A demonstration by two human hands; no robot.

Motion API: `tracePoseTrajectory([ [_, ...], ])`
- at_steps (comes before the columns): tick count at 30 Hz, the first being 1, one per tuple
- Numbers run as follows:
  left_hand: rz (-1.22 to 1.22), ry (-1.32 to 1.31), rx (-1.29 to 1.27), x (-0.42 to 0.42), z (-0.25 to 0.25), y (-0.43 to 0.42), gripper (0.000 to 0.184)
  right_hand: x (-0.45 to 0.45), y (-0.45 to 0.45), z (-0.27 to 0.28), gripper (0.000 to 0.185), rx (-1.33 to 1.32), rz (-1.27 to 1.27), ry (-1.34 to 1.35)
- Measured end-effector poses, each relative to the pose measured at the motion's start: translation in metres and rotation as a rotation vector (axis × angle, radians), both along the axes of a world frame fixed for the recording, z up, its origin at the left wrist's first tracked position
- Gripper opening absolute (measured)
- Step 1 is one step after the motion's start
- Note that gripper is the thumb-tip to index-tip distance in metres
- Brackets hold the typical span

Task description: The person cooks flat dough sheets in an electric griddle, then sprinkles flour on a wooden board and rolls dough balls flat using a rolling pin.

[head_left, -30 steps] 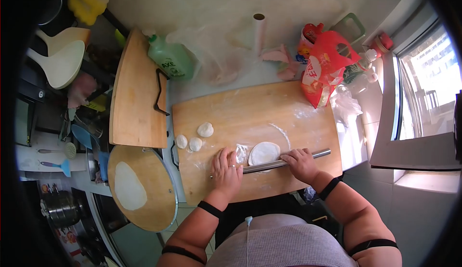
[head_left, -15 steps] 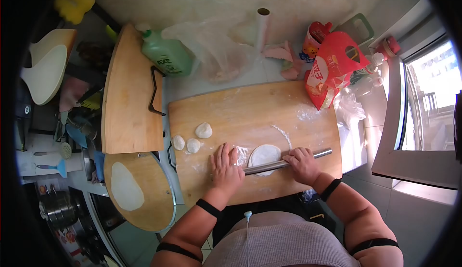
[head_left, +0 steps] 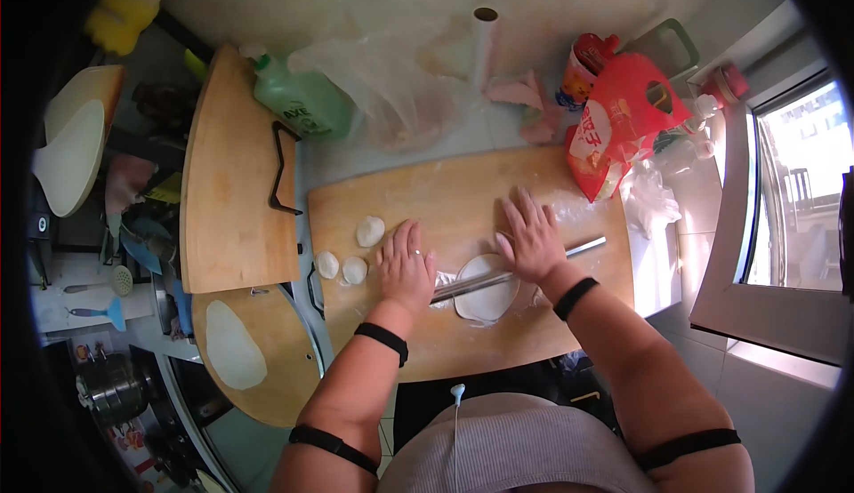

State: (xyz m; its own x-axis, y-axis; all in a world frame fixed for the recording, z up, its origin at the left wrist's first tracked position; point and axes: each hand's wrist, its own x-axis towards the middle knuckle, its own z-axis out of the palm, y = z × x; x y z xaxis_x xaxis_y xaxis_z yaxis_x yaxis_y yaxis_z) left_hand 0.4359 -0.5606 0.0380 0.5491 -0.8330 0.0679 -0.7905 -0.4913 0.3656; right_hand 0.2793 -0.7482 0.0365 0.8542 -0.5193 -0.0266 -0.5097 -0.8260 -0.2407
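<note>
While both hands [head_left: 406, 271] [head_left: 535, 242] lie flattened over the rolling pin [head_left: 470, 286], the dough [head_left: 489, 304] looks thin, white, roundish.

Three dough balls [head_left: 370, 231], two flat dough sheets [head_left: 487, 304], one rolling pin [head_left: 471, 286]

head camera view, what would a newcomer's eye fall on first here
Probably the bright red plastic bag, at the back right corner of the pale rectangular wooden board. Next, near the centre, the shiny silver metal rolling pin lying across a flat white dough round, with the bare right hand spread over it. Then perhaps the white teardrop-shaped dough sheet on the rounded wooden board at lower left.
</note>
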Motion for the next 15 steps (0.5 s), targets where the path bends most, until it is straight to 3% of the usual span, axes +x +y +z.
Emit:
tracePoseTrajectory([
  [6, -0.031, -0.066, -0.015, -0.035, -0.001, 0.029, 0.062, -0.047, 0.026, -0.006, 0.071, -0.035, 0.028, -0.111],
  [8, -0.079, -0.04, -0.007, -0.058, -0.001, 0.054, 0.064, -0.088, 0.051, 0.01, 0.073, 0.069, 0.087, 0.063],
  [10, -0.216, 0.037, 0.037, -0.075, -0.001, 0.072, 0.068, -0.12, 0.071, 0.013, 0.073, 0.153, 0.118, 0.069],
  [15, -0.177, 0.023, 0.023, -0.036, 0.002, 0.024, 0.069, -0.078, 0.037, 0.008, 0.073, 0.012, 0.097, 0.055],
])
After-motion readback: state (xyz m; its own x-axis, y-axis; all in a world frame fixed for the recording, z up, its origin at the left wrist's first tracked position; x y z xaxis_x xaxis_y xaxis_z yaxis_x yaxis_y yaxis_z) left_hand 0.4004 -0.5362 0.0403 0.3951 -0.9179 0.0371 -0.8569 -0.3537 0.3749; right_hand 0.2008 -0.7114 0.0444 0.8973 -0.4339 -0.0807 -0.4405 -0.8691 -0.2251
